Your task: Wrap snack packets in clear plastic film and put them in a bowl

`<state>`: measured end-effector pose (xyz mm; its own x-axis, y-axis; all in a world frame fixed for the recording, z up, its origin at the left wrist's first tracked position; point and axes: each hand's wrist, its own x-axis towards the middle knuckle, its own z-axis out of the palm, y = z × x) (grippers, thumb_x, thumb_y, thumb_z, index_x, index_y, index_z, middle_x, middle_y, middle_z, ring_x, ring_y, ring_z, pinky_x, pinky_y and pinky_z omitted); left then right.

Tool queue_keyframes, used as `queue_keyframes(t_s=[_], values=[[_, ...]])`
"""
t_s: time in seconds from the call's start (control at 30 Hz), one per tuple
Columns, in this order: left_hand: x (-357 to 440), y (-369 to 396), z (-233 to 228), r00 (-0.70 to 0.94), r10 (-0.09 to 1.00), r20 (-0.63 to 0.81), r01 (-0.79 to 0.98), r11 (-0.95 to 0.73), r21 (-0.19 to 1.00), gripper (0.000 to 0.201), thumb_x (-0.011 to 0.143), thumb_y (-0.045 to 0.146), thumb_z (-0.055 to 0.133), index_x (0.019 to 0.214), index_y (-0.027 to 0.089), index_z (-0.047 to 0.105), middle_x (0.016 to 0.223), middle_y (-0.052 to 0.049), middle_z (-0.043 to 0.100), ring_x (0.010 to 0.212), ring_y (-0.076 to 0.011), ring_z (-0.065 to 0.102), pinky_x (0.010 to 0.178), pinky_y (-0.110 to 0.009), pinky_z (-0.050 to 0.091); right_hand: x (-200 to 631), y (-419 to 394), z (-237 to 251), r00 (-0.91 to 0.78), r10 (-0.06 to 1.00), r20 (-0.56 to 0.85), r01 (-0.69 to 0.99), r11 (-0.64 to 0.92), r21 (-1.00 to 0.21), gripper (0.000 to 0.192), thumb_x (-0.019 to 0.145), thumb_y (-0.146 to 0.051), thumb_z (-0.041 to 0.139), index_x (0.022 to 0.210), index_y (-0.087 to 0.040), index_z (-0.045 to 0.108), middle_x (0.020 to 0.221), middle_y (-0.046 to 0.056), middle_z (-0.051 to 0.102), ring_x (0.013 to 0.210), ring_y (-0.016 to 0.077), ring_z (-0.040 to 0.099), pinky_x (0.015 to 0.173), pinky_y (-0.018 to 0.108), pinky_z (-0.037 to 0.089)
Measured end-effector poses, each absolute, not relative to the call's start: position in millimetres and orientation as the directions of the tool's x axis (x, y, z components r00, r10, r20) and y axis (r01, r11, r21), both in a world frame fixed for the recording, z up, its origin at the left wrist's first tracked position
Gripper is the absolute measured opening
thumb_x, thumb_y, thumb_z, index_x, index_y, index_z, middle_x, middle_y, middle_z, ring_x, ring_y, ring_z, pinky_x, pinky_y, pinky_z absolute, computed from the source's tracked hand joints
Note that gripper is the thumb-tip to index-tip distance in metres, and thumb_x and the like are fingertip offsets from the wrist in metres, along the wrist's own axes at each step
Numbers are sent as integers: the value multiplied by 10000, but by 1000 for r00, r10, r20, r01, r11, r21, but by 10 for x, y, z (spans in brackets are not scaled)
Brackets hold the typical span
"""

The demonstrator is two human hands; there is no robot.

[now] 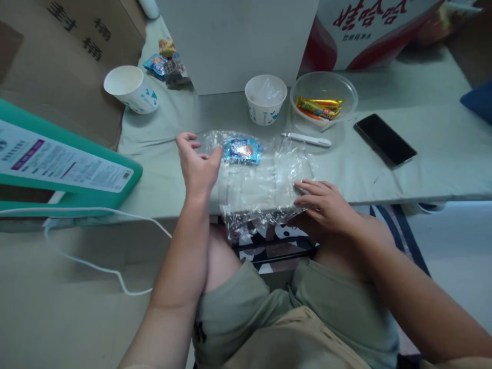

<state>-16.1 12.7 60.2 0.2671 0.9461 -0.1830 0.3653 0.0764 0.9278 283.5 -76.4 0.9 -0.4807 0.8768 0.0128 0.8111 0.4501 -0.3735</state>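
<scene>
A clear plastic bag lies flat on the pale table, its near end hanging over the front edge. A small blue snack packet rests at its far end. My left hand hovers at the bag's left edge beside the packet, fingers curled and apart, holding nothing. My right hand lies flat on the bag's right near corner, pressing it down.
A paper cup with plastic inside, a clear bowl of yellow snack packets, a white pen-like tool and a black phone lie behind. Another paper cup tilts at left. A green-edged board and white cable sit left.
</scene>
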Motion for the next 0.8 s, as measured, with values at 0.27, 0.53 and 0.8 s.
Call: queue_keyframes(t_s=[0.27,0.53,0.8], values=[[307,-847,689,429,903,12,650,-318,690,653,674,563,836,1216,224,703,1382,-205,620,1361,-462,509,1128,-620,413,2636,-709,551,-235,969,77,733,229,-641,201,921,-257,548,948,-245,747,952,58,812,886,246,771,819,402,603],[104,-694,695,448,845,-292,846,-295,444,264,910,205,481,890,142,738,1230,-173,744,1148,-353,700,984,-513,552,2863,-503,489,-168,977,132,632,210,-746,349,869,-375,711,1205,-280,724,1103,59,798,1003,261,757,882,409,610],[-419,-111,601,505,803,-316,428,85,900,220,778,298,607,585,192,603,1007,-66,820,972,-212,753,818,-310,576,3127,-544,73,-246,962,119,564,242,-789,417,828,-428,786,1216,-299,704,1481,71,629,1468,333,505,1229,563,403]])
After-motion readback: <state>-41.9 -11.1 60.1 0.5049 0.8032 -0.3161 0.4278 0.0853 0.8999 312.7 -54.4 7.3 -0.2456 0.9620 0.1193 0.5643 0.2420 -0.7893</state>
